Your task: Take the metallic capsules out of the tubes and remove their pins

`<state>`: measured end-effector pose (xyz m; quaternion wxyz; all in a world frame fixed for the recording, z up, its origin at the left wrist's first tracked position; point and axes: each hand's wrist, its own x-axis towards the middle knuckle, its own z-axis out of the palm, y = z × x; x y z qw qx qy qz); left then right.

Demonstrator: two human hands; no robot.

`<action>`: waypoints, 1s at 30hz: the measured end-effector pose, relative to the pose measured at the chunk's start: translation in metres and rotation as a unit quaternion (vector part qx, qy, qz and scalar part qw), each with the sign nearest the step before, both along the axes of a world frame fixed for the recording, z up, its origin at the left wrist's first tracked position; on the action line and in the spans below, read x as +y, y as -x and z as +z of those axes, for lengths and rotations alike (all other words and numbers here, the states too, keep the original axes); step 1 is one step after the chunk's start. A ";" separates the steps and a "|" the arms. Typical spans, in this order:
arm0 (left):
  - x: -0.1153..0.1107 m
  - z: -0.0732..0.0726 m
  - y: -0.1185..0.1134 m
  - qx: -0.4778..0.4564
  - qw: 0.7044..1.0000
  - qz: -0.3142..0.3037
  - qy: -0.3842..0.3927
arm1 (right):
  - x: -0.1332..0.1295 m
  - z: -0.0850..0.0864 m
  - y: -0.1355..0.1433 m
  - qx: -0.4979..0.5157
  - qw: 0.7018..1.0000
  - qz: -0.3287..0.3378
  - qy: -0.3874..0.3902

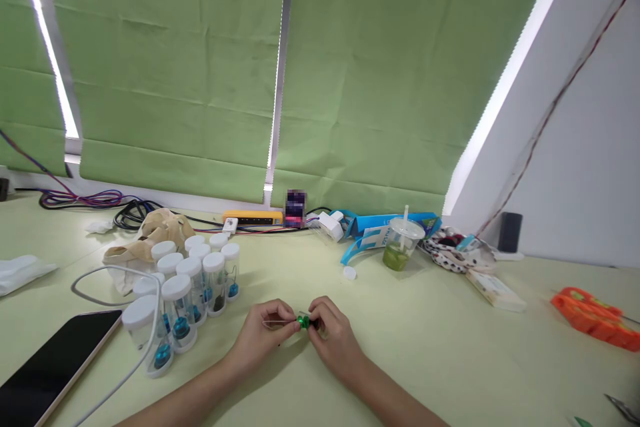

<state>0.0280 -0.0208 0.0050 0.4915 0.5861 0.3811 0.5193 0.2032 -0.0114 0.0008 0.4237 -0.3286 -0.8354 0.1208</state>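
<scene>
Over the near middle of the table, my left hand (267, 330) pinches a small shiny green piece (303, 321) between thumb and fingertips. A thin wire (273, 323) runs through those fingers and sticks out to the left. My right hand (333, 333) is closed at the other side of the green piece, its fingertips meeting it; something dark shows at those fingertips, too small to name. The piece's exact kind is unclear, as fingers cover part of it. To the left of my hands stand several clear tubes (214, 280) with white caps, many holding blue pieces on wires.
A phone (60, 367) and a pale cable (125, 377) lie at the left. Farther back are a beige cloth (150, 233), a yellow power strip (253, 217), a lidded drink cup (397, 250) and a white cap (349, 273). An orange object (595, 318) lies right.
</scene>
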 end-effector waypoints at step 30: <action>0.001 -0.002 0.000 0.005 1.000 -0.009 -0.016 | 0.001 -0.001 -0.001 -0.003 1.000 0.008 0.020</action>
